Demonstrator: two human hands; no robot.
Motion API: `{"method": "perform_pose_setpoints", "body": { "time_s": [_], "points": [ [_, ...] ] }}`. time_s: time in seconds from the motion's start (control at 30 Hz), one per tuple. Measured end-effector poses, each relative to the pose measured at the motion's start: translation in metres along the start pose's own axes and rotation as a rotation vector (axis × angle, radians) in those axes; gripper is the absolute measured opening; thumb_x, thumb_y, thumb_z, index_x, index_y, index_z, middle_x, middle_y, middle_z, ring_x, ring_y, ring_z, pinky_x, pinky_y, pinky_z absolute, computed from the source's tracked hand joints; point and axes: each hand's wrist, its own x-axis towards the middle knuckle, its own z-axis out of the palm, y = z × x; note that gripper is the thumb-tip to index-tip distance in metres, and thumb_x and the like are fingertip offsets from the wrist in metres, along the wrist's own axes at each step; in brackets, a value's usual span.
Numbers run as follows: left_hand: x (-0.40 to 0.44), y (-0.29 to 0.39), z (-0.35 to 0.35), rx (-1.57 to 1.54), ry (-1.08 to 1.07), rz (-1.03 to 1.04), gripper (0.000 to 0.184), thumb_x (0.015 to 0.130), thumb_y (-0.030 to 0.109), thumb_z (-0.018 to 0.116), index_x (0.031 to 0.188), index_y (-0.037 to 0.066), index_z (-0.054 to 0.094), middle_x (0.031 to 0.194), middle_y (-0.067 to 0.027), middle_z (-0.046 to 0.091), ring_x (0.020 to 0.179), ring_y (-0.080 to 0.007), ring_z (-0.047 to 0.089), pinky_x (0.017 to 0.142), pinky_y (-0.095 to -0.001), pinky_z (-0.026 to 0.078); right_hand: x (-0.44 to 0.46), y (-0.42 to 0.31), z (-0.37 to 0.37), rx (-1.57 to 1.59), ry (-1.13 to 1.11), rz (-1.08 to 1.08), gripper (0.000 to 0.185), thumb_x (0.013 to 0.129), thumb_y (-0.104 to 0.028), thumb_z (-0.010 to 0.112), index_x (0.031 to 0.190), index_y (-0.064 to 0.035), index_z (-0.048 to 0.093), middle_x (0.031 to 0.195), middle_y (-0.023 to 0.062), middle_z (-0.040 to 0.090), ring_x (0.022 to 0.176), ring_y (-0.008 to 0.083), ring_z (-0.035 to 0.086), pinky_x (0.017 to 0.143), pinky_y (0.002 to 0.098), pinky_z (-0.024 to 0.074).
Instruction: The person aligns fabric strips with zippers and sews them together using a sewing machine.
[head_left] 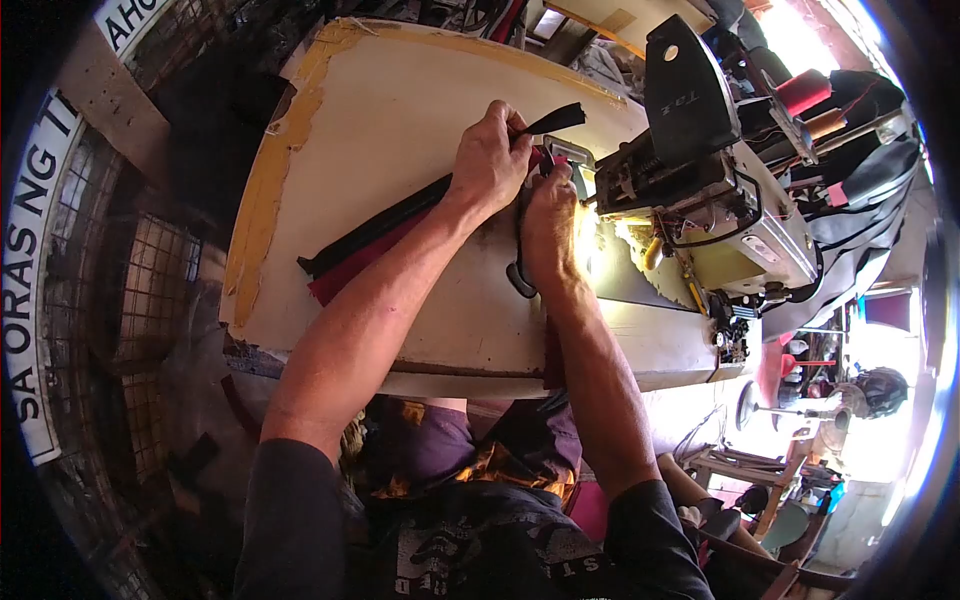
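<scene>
Beside the sewing machine (690, 180), my left hand (490, 160) is closed on a black strip (557, 119), whose end sticks out to the right of the fingers. My right hand (552, 225) is close by at the lit needle area, its fingers pressed together on the edge of dark red fabric (350, 268). This fabric, with a black band along it, runs down-left under my left forearm. What lies between the two hands is partly hidden by the fingers. A black curved lever or handle (518, 281) shows just left of my right wrist.
The white table (400, 90) has worn, taped edges. Thread spools (803, 92) stand beyond the machine at the right. Black material hangs behind them. A fan (830, 405) and part of another person (690, 495) are at the lower right.
</scene>
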Motion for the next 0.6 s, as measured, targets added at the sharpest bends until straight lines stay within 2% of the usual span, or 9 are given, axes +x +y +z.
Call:
{"method": "perform_pose_setpoints", "body": {
  "time_s": [0.07,0.17,0.23,0.33,0.37,0.43,0.5,0.53,0.6],
  "points": [
    [0.001,-0.005,0.000,0.021,0.010,0.014,0.020,0.094,0.011,0.073,0.103,0.000,0.059,0.093,-0.0174,0.072,0.088,-0.0325,0.073,0.082,-0.0425,0.057,-0.002,-0.007,-0.003,0.021,-0.059,0.071,0.064,0.110,-0.044,0.020,0.110,0.0022,0.064,0.099,0.0320,0.071,0.092,0.0504,0.070,0.082,0.0559,0.0530],
    [0.009,-0.017,-0.001,0.147,0.091,0.057,0.021,0.093,0.015,0.073,0.103,0.002,0.060,0.093,-0.0168,0.072,0.088,-0.0348,0.073,0.081,-0.0438,0.057,-0.009,-0.010,-0.008,0.061,-0.058,-0.005,0.069,0.110,-0.048,0.018,0.107,0.0037,0.064,0.097,0.0337,0.070,0.090,0.0519,0.068,0.082,0.0559,0.0525],
    [0.021,-0.028,-0.020,0.197,0.149,0.046,0.022,0.094,0.017,0.071,0.108,0.006,0.058,0.091,-0.0160,0.073,0.086,-0.0357,0.073,0.078,-0.0465,0.057,-0.043,-0.005,-0.037,-0.212,-0.116,-0.280,0.021,0.105,-0.014,0.055,0.121,-0.0003,0.051,0.103,0.0299,0.068,0.087,0.0483,0.067,0.072,0.0565,0.0504],
    [0.027,-0.046,-0.049,0.942,0.168,0.084,0.032,0.096,0.020,0.069,0.123,0.008,0.056,0.112,-0.0176,0.063,0.114,-0.0372,0.061,0.101,-0.0526,0.045,-0.114,0.014,-0.107,-0.388,-0.044,-0.535,0.025,0.102,-0.018,0.062,0.123,-0.0040,0.062,0.098,0.0212,0.066,0.083,0.0400,0.071,0.068,0.0480,0.0583],
    [0.027,-0.035,-0.051,0.969,0.248,0.220,0.037,0.093,0.019,0.072,0.124,0.007,0.056,0.112,-0.0188,0.064,0.112,-0.0371,0.062,0.099,-0.0509,0.047,-0.117,0.050,-0.125,-0.401,-0.027,-0.508,0.027,0.102,-0.010,0.059,0.128,-0.0048,0.062,0.097,0.0177,0.067,0.083,0.0388,0.070,0.070,0.0470,0.0589],
    [0.024,-0.009,-0.049,1.001,0.404,0.501,0.046,0.088,0.017,0.077,0.127,0.003,0.056,0.110,-0.0211,0.065,0.108,-0.0371,0.065,0.095,-0.0475,0.052,-0.112,0.116,-0.162,-0.433,0.168,-0.407,0.050,0.092,0.004,0.057,0.141,-0.0053,0.059,0.102,0.0194,0.064,0.086,0.0386,0.067,0.069,0.0470,0.0570],
    [0.005,0.019,-0.044,0.719,0.110,0.573,0.043,0.092,0.020,0.075,0.129,0.006,0.059,0.121,-0.0160,0.065,0.116,-0.0352,0.063,0.099,-0.0480,0.051,-0.108,0.146,-0.193,-0.706,0.142,-0.144,0.052,0.094,0.002,0.055,0.145,-0.0059,0.058,0.117,0.0204,0.061,0.110,0.0412,0.061,0.092,0.0482,0.0518],
    [-0.010,0.033,-0.041,0.576,-0.038,0.598,0.041,0.094,0.021,0.074,0.130,0.007,0.060,0.126,-0.0135,0.065,0.121,-0.0342,0.062,0.101,-0.0482,0.050,-0.109,0.157,-0.199,-0.779,0.236,-0.265,0.050,0.095,0.002,0.056,0.145,-0.0061,0.059,0.123,0.0202,0.061,0.115,0.0404,0.060,0.096,0.0475,0.0503],
    [-0.077,0.078,-0.040,0.442,-0.482,0.364,0.041,0.090,0.022,0.079,0.124,0.006,0.064,0.134,-0.0111,0.063,0.125,-0.0318,0.061,0.104,-0.0445,0.051,-0.119,0.148,-0.206,-0.869,0.327,-0.426,0.043,0.098,-0.004,0.061,0.140,-0.0066,0.062,0.137,0.0207,0.059,0.126,0.0392,0.058,0.105,0.0477,0.0490]
  ]
}}
